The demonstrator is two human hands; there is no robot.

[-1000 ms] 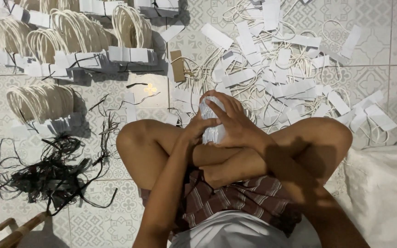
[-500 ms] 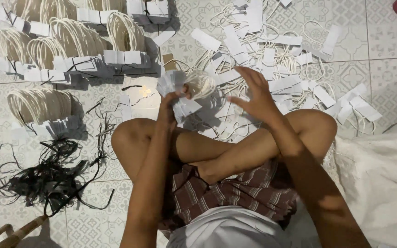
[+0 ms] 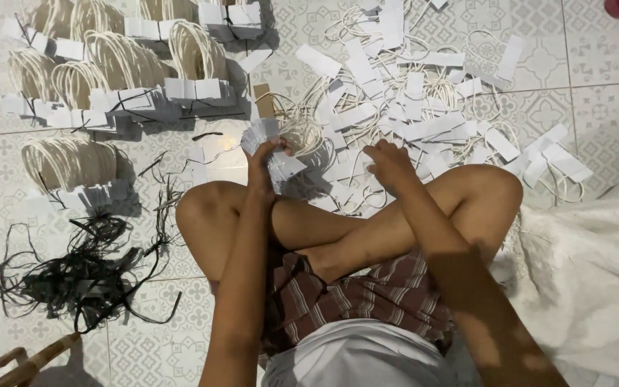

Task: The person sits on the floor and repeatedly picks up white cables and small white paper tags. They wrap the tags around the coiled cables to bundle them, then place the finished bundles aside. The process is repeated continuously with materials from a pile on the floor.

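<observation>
I sit cross-legged on a tiled floor. My left hand [image 3: 265,159] grips a stack of white paper tags with cream cord loops [image 3: 275,136], held just past my left knee. My right hand [image 3: 390,162] reaches into the loose pile of white tags and cords [image 3: 424,115] in front of my legs, its fingers curled on the pile; I cannot tell whether it holds a tag.
Tied bundles of cord-loop tags [image 3: 127,68] lie in rows at the far left, one more bundle [image 3: 69,165] nearer. A tangle of black strips [image 3: 80,269] lies left of my leg. White cloth [image 3: 589,279] is at right, a wooden piece [image 3: 16,362] at bottom left.
My hands have separated. The left carried the tag stack forward and left; the right moved out to the loose pile. The camera has tilted slightly.
</observation>
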